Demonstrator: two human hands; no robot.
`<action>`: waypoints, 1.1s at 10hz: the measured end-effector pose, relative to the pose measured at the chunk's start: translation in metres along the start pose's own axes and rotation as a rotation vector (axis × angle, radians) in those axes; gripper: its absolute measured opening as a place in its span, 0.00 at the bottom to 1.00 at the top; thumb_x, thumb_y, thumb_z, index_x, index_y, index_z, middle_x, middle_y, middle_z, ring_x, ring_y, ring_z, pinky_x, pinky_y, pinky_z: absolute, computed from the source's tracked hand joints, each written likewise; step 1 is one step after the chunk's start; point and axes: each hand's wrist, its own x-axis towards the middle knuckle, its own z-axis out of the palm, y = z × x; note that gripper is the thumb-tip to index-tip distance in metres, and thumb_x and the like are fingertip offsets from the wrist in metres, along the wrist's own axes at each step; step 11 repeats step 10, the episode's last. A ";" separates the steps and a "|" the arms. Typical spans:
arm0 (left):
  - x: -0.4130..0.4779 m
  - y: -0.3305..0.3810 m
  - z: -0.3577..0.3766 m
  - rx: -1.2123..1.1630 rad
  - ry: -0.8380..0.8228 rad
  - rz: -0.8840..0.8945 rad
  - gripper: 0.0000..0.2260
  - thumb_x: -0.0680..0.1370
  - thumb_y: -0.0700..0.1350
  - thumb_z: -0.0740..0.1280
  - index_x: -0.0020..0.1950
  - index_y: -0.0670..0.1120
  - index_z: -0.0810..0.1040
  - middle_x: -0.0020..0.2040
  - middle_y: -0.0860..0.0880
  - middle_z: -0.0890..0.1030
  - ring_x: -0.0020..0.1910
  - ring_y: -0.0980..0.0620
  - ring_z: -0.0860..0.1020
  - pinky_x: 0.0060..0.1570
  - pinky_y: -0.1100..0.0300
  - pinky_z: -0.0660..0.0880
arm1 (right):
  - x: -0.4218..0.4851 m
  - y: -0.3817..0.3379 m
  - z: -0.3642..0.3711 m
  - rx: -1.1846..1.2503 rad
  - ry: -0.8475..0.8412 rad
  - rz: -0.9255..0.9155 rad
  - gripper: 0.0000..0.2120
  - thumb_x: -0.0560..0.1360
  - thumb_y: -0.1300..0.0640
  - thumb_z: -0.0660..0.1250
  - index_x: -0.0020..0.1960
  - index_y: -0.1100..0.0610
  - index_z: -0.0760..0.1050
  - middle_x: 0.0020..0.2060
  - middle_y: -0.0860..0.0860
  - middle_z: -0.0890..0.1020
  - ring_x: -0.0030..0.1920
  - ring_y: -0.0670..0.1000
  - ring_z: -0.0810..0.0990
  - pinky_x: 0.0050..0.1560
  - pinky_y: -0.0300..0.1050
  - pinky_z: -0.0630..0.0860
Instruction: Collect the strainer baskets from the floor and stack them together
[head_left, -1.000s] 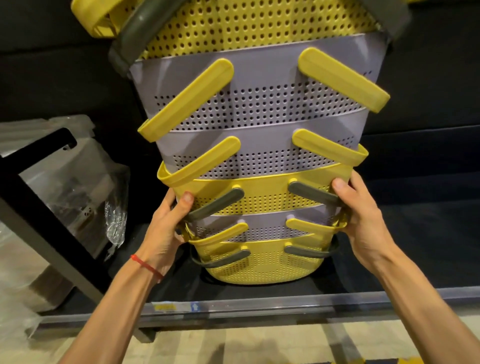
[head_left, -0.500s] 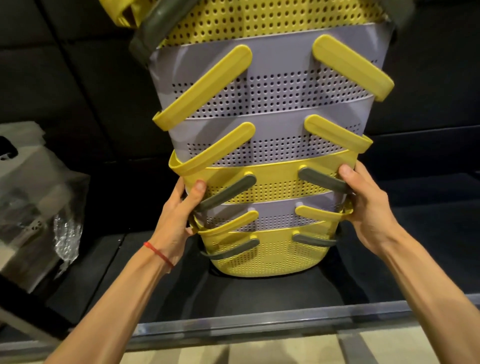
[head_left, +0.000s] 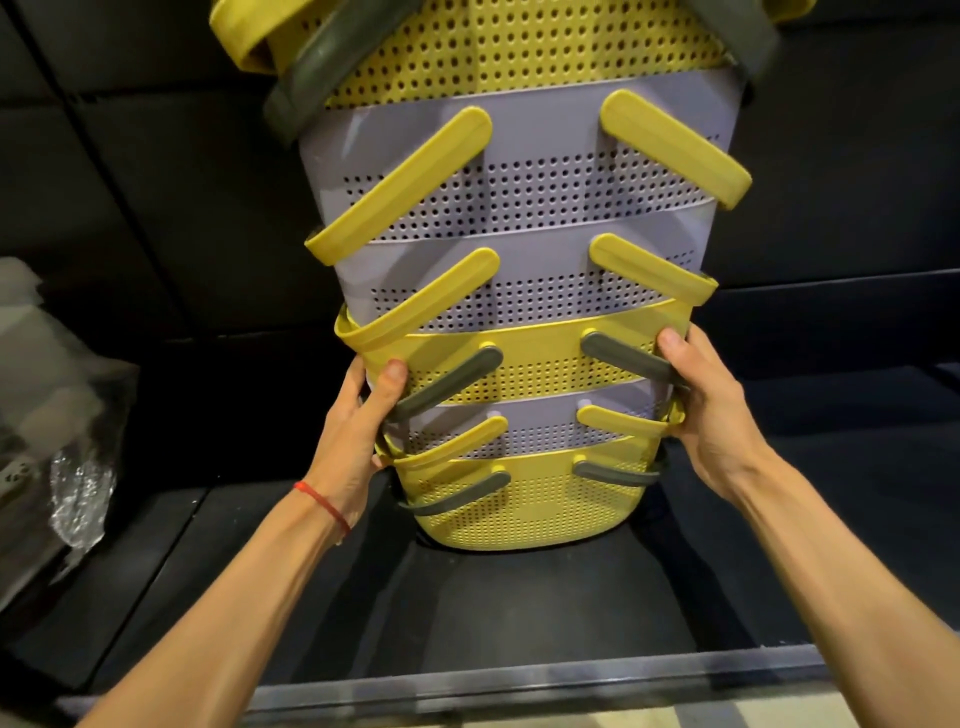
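The left grip (head_left: 363, 415) is closed on the left flank of a tall nested stack of perforated plastic strainer baskets (head_left: 519, 270). Its thumb is pressed on the front by a dark grey handle and its fingers are curled out of sight behind. The right grip (head_left: 701, 410) holds the opposite flank the same way, thumb laid at the rim of a yellow basket and fingers hidden behind. Both grips clamp at one level, low on the stack. A thin red string bracelet (head_left: 322, 501) circles the left wrist.

The stack fills the middle of the frame, tilted with its top towards the camera and running off the upper edge. At least six baskets show, yellow ones with grey handles alternating with lilac-grey ones with yellow handles. The lowest yellow basket (head_left: 524, 509) sits just over a black padded ledge (head_left: 519, 597); I cannot tell whether it touches. A grey metal edge strip (head_left: 519, 680) crosses the lower frame, and crumpled clear plastic wrap (head_left: 78, 493) lies at the left edge.

The task looks far along: these baskets are nested together and no loose basket shows. What likely remains is resting the stack securely and checking the floor, which is almost entirely out of view.
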 end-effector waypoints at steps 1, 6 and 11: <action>0.002 -0.001 0.002 -0.012 0.024 0.001 0.30 0.70 0.64 0.68 0.70 0.55 0.70 0.63 0.52 0.80 0.60 0.48 0.80 0.56 0.42 0.78 | 0.002 0.003 0.001 0.009 0.018 -0.004 0.25 0.78 0.43 0.65 0.71 0.52 0.71 0.62 0.49 0.82 0.61 0.52 0.82 0.61 0.62 0.77; 0.009 -0.002 -0.005 -0.051 0.001 -0.034 0.29 0.71 0.64 0.68 0.70 0.57 0.70 0.64 0.53 0.80 0.62 0.48 0.79 0.61 0.37 0.74 | -0.011 0.000 0.015 0.042 0.141 0.033 0.31 0.73 0.38 0.66 0.72 0.48 0.69 0.59 0.46 0.83 0.58 0.49 0.84 0.62 0.59 0.78; -0.019 -0.027 -0.013 0.321 0.249 0.101 0.27 0.79 0.65 0.58 0.74 0.54 0.66 0.68 0.57 0.71 0.64 0.59 0.70 0.62 0.61 0.66 | -0.080 0.029 0.034 -0.632 0.484 -0.091 0.30 0.73 0.33 0.63 0.72 0.45 0.68 0.65 0.43 0.75 0.65 0.46 0.73 0.65 0.50 0.73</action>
